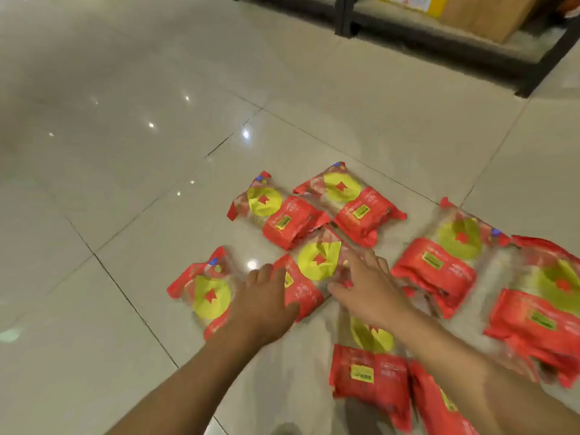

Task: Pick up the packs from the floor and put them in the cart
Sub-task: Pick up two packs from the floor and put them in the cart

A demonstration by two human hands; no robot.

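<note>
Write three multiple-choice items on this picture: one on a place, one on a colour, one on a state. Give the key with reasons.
1. Where do both hands reach?
A. the middle pack
B. the cardboard box
C. the shelf leg

2. What colour is the round patch on each pack?
A. blue
B. yellow
C. white

3. How do the packs lie?
A. stacked in a cart
B. hung on hooks
C. spread flat on the floor

Key:
1 A, the left hand and right hand flank the middle pack.
2 B, each disc is yellow, as on the far pack.
3 C, they rest on the tiled floor.
</note>
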